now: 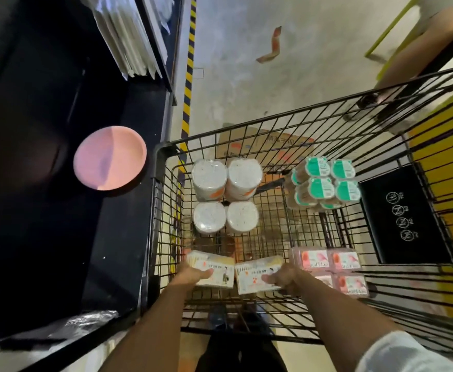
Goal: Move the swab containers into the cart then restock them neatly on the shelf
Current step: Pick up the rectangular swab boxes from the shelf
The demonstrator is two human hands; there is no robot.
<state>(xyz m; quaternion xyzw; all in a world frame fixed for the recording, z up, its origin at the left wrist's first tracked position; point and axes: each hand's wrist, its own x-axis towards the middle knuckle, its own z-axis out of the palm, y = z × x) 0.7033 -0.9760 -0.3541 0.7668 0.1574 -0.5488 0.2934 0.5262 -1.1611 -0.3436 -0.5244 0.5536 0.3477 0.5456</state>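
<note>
While both arms are reaching down into the wire cart (166,200), the left hand (193,273) is gripping a yellowish swab box (214,267) w/ thumb across its top, and the right hand (284,279) is gripping a 2nd swab box (254,272) just beside it. Both boxes are sitting low at the cart's near end. Round white swab tubs (226,194), green-lidded tubs (324,181) & pink boxes (330,261) are resting in the cart too. A pink bowl (109,161) is sitting on the dark shelf (118,237) at left.

Both forearms are bare. A pale grey-white sleeve (407,353) covers the right upper arm, its cuff ending above the elbow. Dark trousers (240,353) show below, between the arms.
</note>
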